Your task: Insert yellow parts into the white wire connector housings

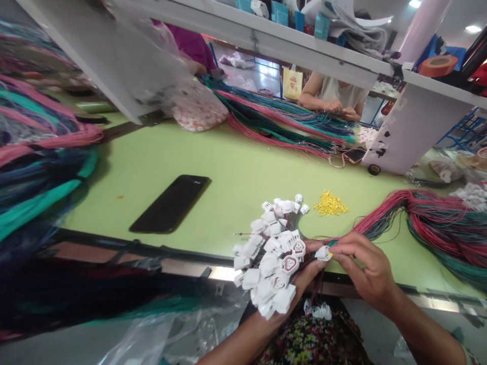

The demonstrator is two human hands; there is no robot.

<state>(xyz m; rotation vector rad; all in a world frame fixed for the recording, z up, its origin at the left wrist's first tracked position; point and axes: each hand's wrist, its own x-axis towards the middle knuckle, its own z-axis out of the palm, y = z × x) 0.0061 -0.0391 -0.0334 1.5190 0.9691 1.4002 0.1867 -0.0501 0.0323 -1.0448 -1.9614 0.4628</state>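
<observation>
My left hand (304, 281) is closed around a thick bunch of white plastic connectors (274, 253) on thin wires, held just over the near edge of the green table (236, 172). My right hand (363, 263) pinches a single white connector (323, 252) with a small yellow piece at its fingertips, right beside the bunch. Red, green and dark wires (418, 218) trail from my hands to the right across the table. A small heap of yellow seals (330, 204) lies just beyond the connectors.
A black phone (171, 203) lies face up left of centre. Coloured wire bundles (34, 152) pile at the left and across the far side (281, 119). A bag of white parts (198, 109) sits under the shelf (266, 40). Another person (335, 96) works opposite.
</observation>
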